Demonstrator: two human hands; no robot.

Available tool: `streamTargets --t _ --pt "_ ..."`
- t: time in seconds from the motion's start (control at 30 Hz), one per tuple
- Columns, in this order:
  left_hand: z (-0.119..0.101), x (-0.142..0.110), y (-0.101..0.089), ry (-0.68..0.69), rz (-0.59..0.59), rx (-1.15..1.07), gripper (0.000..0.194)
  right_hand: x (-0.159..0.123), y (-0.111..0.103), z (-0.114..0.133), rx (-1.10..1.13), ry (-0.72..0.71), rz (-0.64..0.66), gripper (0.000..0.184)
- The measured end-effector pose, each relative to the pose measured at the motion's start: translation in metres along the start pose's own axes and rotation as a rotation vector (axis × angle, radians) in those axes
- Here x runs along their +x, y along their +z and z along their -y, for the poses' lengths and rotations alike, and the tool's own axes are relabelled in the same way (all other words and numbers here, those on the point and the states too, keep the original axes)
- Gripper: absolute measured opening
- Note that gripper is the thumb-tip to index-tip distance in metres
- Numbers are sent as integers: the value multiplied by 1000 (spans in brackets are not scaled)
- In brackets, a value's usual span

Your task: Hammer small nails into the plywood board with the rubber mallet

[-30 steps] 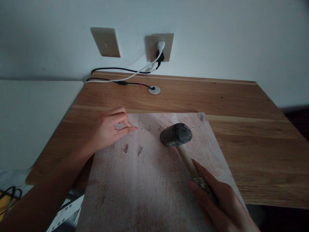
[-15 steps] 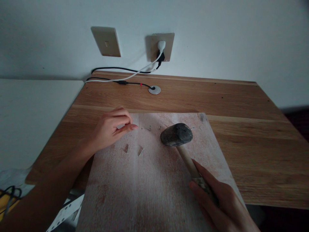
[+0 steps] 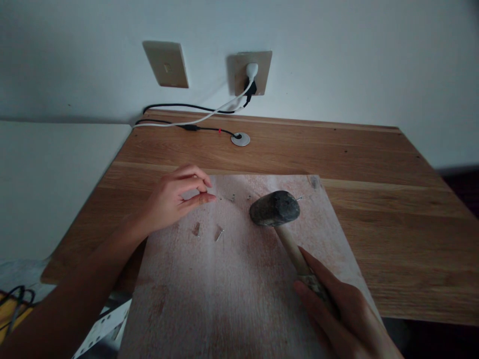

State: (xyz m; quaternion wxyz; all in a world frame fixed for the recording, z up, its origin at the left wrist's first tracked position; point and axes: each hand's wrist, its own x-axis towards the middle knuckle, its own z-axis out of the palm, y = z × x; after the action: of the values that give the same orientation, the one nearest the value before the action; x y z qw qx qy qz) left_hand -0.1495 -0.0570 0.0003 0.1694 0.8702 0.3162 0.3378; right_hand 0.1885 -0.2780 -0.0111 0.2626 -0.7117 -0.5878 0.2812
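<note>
My right hand point(image 3: 340, 304) is wrapped round the handle of a mallet point(image 3: 275, 208) with a dark, rounded head. That head rests on or just above a pale, worn wooden board point(image 3: 179, 299). Over the board's far left part is my left hand point(image 3: 179, 192), its index finger raised apart from the thumb, with nothing visible between them. Just right of its thumb tip, a small nail point(image 3: 232, 198) stands in the board. Nearer me, two more nails, one left point(image 3: 198, 230) and one right point(image 3: 220, 235), show below the left hand. Another nail point(image 3: 299, 198) pokes out beyond the mallet head, partly hidden.
Beneath the board is a brown wooden desk point(image 3: 396, 224) against a white wall. Black and white cables point(image 3: 190, 123) run along its back to a wall socket point(image 3: 262, 70) and a round cable grommet point(image 3: 240, 139). A white surface point(image 3: 56, 184) adjoins at left.
My left index finger has lifted and stretched forward, away from the thumb. The right hand and mallet have stayed in place on the board; the view has shifted very slightly.
</note>
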Motion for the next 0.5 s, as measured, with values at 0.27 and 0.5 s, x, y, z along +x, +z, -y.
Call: streamTargets --t 0.27,0.5 --pt "0 -4 2 -72 -100 -5 26 -4 2 -6 43 -16 19 68" --pt "0 -5 -1 -40 -118 -72 25 -3 2 -3 18 -11 16 64"
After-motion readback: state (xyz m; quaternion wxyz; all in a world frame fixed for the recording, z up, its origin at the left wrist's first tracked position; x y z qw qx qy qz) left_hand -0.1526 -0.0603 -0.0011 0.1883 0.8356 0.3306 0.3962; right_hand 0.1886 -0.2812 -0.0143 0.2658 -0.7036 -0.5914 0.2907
